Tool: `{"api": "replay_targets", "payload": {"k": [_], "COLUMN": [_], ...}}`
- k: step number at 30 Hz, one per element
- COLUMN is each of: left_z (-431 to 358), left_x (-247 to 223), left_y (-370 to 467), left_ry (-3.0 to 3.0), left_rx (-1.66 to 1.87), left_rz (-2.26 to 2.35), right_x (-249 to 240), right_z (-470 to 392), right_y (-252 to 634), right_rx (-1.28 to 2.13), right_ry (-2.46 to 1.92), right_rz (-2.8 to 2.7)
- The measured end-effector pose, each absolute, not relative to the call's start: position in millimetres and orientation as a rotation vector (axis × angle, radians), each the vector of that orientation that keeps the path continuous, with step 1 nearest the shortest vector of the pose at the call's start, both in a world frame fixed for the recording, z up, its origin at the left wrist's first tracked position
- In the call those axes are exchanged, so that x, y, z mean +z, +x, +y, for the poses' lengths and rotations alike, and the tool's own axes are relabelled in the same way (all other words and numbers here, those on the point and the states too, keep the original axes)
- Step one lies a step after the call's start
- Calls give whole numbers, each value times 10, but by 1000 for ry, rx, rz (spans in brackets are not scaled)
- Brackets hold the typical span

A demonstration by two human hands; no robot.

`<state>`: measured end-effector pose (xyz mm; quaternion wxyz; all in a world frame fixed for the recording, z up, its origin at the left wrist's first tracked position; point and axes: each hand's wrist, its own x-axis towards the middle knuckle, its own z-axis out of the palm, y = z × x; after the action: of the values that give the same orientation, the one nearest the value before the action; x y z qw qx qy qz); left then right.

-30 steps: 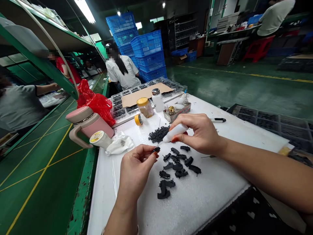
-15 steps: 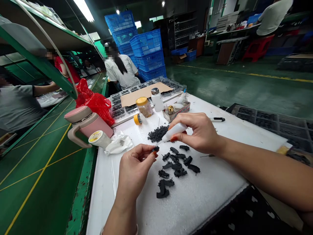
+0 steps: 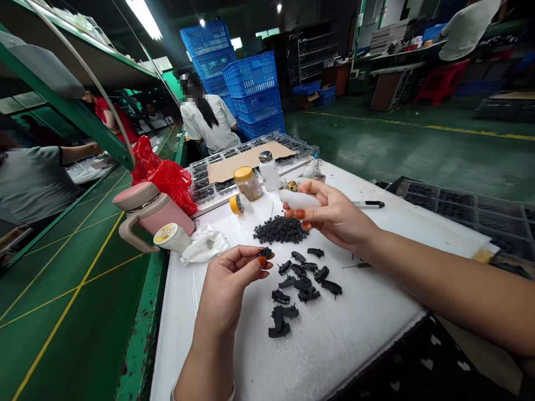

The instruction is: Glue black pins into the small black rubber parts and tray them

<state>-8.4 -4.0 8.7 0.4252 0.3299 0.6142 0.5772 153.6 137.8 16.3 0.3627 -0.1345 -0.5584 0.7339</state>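
My left hand (image 3: 232,282) pinches a small black plastic part (image 3: 264,253) between thumb and fingertips, just above the white table (image 3: 334,345). My right hand (image 3: 334,214) holds a small white squeeze bottle (image 3: 297,199) lying sideways, raised above a pile of tiny black pieces (image 3: 281,229). Several more black plastic parts (image 3: 301,281) lie scattered on the table between and below my hands.
A pink mug (image 3: 148,214), a white tub (image 3: 171,236), a crumpled cloth (image 3: 204,248), yellow tape (image 3: 236,204), a yellow-lidded jar (image 3: 247,182) and a white bottle (image 3: 269,170) stand behind. Part trays (image 3: 200,178) with cardboard sit at the back. A black pen (image 3: 370,204) lies right. Other people work nearby.
My right hand lifted the white bottle up and back, away from the part in my left hand, and turned it sideways. My left hand kept its hold on the part.
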Motion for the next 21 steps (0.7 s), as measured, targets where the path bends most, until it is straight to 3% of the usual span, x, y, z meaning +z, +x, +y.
{"api": "replay_targets", "payload": {"k": [5, 14, 21], "left_z": [-36, -7, -14], "left_x": [81, 43, 18], "left_y": [-76, -23, -11], "left_ry": [768, 856, 829], "left_rx": [1486, 1542, 1610], "left_rz": [1457, 1489, 1455], "right_x": [79, -19, -36], "right_z": [1274, 1158, 1153], "right_y": [1450, 1382, 1363], "right_rx": [2045, 1502, 1788], "right_ry": [-396, -486, -388], "right_rz": [-1625, -2108, -1934]}}
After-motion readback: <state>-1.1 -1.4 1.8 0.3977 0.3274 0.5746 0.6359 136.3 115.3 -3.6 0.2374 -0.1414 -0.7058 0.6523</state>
